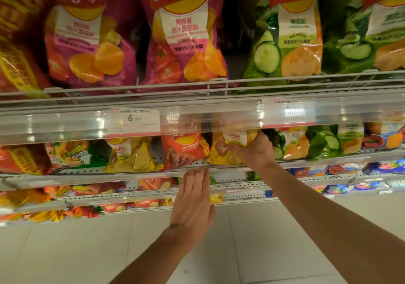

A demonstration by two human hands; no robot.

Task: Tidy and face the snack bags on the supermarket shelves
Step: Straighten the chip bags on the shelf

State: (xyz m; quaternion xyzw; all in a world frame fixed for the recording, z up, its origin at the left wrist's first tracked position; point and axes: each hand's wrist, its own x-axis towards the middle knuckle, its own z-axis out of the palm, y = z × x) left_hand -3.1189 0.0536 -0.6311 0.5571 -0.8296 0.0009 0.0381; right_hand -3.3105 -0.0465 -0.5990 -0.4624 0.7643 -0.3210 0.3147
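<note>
Yellow crinkly plastic is what I feel under my right hand (255, 150). I am gripping the yellow chip bag (232, 147) in the middle of the frame, on the second shelf, just under the clear plastic price strip (197, 117). My fingers curl round its right side and my thumb lies across its front. The bag leans a little to one side. It sits just beside the red chip bag (184, 150) on its left and the green cucumber chip bag (289, 143) on its right.

My left hand (192, 198) is lower down, in the middle of the frame. Its fingers are straight and flat, holding nothing. The fingertips reach up near the grey metal shelf edge (87, 170).

I think I am turning the yellow bag to face front. If I squeeze too hard, the chips inside could break. If I pull too fast, the bag could slide over the low edge and fall to the pale tiled floor (65, 250). It could also bump the red bag and tip it.
</note>
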